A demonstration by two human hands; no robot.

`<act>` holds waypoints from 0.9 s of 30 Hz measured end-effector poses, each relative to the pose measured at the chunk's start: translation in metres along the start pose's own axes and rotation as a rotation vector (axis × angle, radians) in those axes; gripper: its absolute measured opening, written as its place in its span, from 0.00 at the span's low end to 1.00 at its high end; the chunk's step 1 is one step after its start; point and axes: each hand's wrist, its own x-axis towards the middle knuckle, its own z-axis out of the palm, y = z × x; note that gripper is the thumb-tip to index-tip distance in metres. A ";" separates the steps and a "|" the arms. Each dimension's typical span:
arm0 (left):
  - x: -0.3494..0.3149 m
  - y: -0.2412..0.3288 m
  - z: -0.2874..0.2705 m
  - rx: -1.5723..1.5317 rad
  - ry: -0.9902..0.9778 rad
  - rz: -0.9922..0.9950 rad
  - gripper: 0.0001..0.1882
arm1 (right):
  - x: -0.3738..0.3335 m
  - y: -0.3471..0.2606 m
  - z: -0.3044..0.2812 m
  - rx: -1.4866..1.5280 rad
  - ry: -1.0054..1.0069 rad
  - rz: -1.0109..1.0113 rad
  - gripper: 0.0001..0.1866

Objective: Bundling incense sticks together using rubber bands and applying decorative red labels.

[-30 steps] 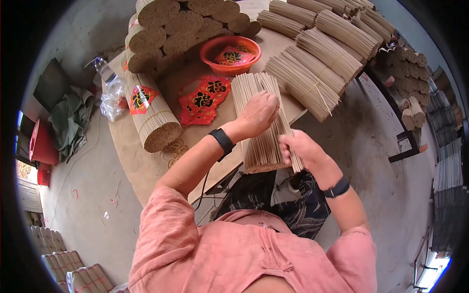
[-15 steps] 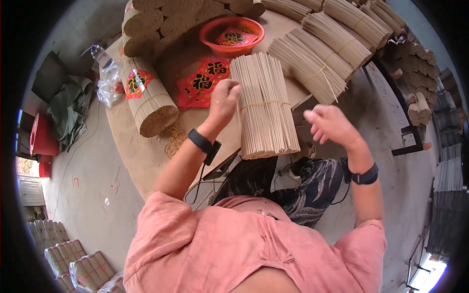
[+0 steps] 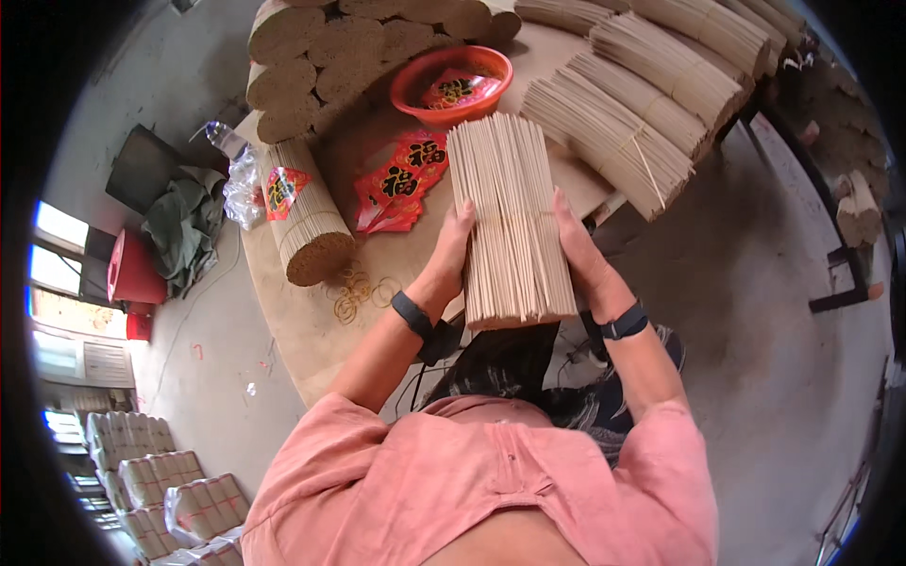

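Note:
A thick bundle of thin pale sticks [image 3: 510,236] lies lengthwise in front of me, its near end at the table's front edge. A thin band crosses its middle. My left hand [image 3: 457,241] presses against its left side and my right hand [image 3: 578,243] against its right side, so the bundle is gripped between both palms. The undersides of both hands are hidden. Left of it lies a rounder banded bundle [image 3: 316,222] bearing a red diamond label [image 3: 285,192]. Yellow rubber bands [image 3: 357,294] are scattered near that bundle's end.
Red paper labels [image 3: 401,184] lie on the brown table [image 3: 283,316], near an orange-red basin [image 3: 406,87] holding more. Stacked bundles [image 3: 363,52] stand at the back; loose-ended bundles [image 3: 613,132] line the right. A plastic bag [image 3: 243,189] sits at the left edge. Wrapped packs [image 3: 203,509] stand on the floor.
My right hand has come in from the right onto the bundle's side. The left hand has slid lower along the other side. The whole view has shifted slightly.

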 end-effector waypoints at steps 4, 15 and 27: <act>-0.018 0.036 0.029 0.008 -0.074 0.022 0.33 | -0.017 -0.026 0.017 0.328 -0.142 0.155 0.40; -0.007 0.003 0.002 0.122 -0.100 0.178 0.42 | -0.022 -0.011 0.014 0.116 0.012 0.014 0.41; -0.010 -0.004 -0.021 0.207 0.005 0.135 0.43 | -0.023 0.005 0.002 -0.188 0.114 -0.016 0.39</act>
